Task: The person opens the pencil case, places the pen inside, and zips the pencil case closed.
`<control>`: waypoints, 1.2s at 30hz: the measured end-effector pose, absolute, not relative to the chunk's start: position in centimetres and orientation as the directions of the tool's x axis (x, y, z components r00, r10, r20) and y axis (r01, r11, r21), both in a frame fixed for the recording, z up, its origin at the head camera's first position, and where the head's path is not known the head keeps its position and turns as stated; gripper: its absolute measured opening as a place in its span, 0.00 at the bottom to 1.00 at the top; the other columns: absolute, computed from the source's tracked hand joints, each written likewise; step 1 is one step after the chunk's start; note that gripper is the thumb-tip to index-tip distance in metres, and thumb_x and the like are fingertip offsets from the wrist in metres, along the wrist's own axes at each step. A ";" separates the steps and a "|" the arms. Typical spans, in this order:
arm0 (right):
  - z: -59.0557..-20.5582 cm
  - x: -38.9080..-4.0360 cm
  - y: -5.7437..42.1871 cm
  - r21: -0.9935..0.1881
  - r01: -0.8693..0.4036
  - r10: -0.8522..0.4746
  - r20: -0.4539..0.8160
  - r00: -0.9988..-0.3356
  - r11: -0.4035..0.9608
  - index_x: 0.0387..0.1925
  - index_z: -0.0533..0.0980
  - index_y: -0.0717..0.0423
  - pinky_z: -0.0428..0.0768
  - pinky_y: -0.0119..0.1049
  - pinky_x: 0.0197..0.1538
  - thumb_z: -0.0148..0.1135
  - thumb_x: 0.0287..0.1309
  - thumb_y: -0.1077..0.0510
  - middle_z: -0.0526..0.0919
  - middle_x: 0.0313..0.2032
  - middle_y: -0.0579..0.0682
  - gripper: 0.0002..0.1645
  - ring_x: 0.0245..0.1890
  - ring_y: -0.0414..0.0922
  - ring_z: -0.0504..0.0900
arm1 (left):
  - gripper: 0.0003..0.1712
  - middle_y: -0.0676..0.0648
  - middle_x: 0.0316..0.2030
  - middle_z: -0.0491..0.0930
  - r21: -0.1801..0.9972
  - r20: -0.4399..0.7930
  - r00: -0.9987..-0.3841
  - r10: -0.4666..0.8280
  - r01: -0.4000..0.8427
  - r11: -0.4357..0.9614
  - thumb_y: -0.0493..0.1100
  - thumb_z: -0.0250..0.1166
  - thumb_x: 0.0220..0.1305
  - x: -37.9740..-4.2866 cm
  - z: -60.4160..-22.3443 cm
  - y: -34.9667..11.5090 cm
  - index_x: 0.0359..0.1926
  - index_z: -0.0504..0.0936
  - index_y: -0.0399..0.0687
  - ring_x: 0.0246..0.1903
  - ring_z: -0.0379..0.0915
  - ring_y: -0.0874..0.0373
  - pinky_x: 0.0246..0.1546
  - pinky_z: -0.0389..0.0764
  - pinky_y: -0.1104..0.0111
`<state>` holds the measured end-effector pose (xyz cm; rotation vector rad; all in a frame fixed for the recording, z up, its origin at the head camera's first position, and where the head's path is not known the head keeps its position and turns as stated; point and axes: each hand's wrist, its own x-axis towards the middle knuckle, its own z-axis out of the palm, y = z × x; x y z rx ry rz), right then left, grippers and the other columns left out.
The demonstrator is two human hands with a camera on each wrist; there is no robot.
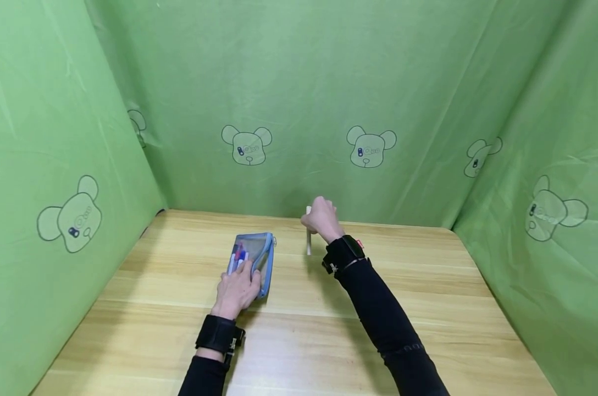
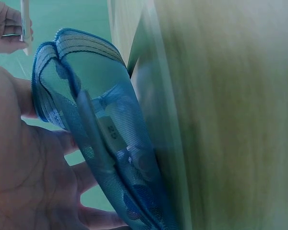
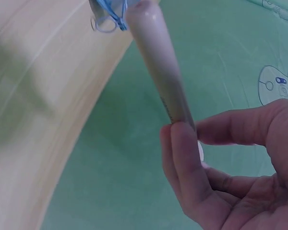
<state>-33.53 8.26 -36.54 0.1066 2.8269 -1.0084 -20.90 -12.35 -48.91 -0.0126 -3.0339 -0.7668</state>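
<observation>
A blue-edged mesh pencil case [image 1: 265,275] lies on the table at left of centre, with several pens [image 1: 239,256] showing in it. My left hand [image 1: 237,289] rests on the case. In the left wrist view its spread fingers touch the mesh [image 2: 129,115], and their tips are hidden behind it. Off to the right, my right hand [image 1: 322,217] pinches a whitish pen-like stick [image 3: 161,67] between thumb and fingers, raised above the table near its back edge. Small dark print shows on the stick in the right wrist view, too small to read.
A light wood table [image 1: 378,308] spreads under both hands. Green cloth walls [image 1: 299,82] with printed bear heads stand behind it and at both sides. A ring-shaped pull [image 3: 105,23] hangs from the pencil case.
</observation>
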 end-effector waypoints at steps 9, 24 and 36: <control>-38.7 -34.3 6.7 -0.674 0.126 0.018 -0.165 -0.986 0.728 0.28 0.76 0.63 0.85 0.30 0.24 0.62 0.54 0.69 0.85 0.30 0.59 0.03 0.30 0.52 0.91 | 0.32 0.36 0.72 0.70 0.470 0.017 -1.000 0.005 0.012 0.883 0.53 0.42 0.78 -20.9 -49.1 -12.6 0.74 0.65 0.41 0.64 0.69 0.26 0.59 0.70 0.32; -42.3 -34.9 4.1 -0.733 0.188 -0.017 -0.263 -0.965 0.654 0.35 0.78 0.71 0.88 0.36 0.32 0.60 0.53 0.71 0.86 0.29 0.62 0.07 0.34 0.56 0.92 | 0.32 0.35 0.71 0.70 0.466 0.034 -0.999 -0.001 0.015 0.885 0.52 0.43 0.78 -21.0 -49.0 -12.8 0.74 0.65 0.41 0.63 0.71 0.27 0.60 0.69 0.32; -45.9 -33.7 2.0 -0.740 0.227 -0.036 -0.321 -0.946 0.633 0.27 0.79 0.67 0.89 0.46 0.39 0.63 0.46 0.71 0.86 0.18 0.56 0.03 0.22 0.51 0.90 | 0.32 0.36 0.72 0.69 0.474 0.020 -1.000 0.003 0.012 0.881 0.53 0.42 0.78 -20.9 -48.9 -12.4 0.74 0.66 0.42 0.63 0.68 0.22 0.54 0.75 0.33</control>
